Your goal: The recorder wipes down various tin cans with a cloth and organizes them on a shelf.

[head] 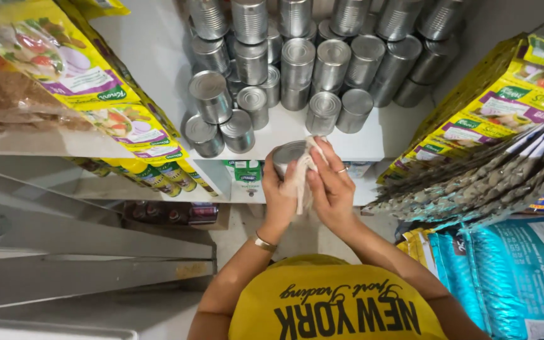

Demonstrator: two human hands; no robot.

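My left hand (278,192) grips a plain silver tin can (286,154) just in front of the white shelf's edge. My right hand (332,186) presses a white cloth (303,173) against the can's side and lid. A bracelet sits on my left wrist and a ring on a right finger. Above my hands, many unlabelled silver cans (297,63) stand stacked on the white shelf (366,141).
Yellow food packets (127,126) line the left shelf, and more yellow packets (505,107) lean at right above silvery pouches (486,182) and blue bags (511,271). A grey metal shelf frame (83,252) juts out lower left. Small cartons (247,171) sit below the shelf.
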